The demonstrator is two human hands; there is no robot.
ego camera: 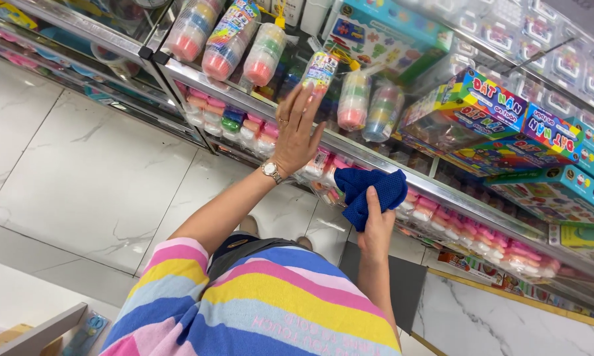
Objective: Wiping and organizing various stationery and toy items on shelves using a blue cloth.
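Head view: I see a glass-fronted shelf (376, 155) with a metal edge running diagonally across the frame. It carries stacked clay tubs in clear tubes and coloured boxes (501, 109). On the marble floor (79, 171) below, I see no loose items. My left hand (295, 132) is spread flat, fingers apart, at the shelf edge, its fingertips touching a tube of rainbow clay tubs (320, 71); the wrist carries a watch (271, 171). My right hand (376, 231) is clamped on a blue cloth (369, 191), bunched and mesh-textured, held just beside the shelf edge, right of the left hand.
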